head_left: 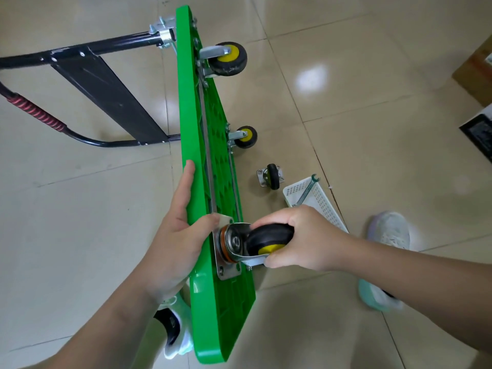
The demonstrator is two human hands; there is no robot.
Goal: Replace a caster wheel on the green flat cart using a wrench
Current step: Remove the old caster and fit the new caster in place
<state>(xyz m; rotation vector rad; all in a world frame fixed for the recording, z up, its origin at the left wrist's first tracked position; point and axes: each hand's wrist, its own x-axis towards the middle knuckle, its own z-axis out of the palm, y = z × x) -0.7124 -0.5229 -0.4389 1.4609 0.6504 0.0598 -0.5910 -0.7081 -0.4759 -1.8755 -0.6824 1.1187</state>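
Floor: glossy beige tiles (346, 89) are carrying everything in view and are reflecting a patch of light.
Green flat cart (191, 102): is standing on one long edge with its ribbed underside facing right; its black handle (93, 75) is lying out to the left.
Left hand (175, 235): is bracing the cart's upper edge, with the fingers (187, 182) lying straight along the edge and the thumb reaching over to the mounting plate (226, 272).
Right hand (300, 238): is gripping the caster wheel (269, 235), with the fingers curling round its black tyre.
Caster wheel: is sitting at the near corner of the underside, with its plate lying flat against the deck; whether bolts are holding it cannot be told.
Fitted casters: a larger one (229, 58) and a smaller one (246, 137) are projecting from the far half of the underside.
Loose caster (270, 177): is lying on the floor to the right of the cart, near the white basket (322, 201).
Wrench (306, 193): is leaning inside the basket, with its open end poking above the far rim.
Shoes: one (391, 230) is standing right of the basket; another (175, 334) is showing beneath the left forearm.
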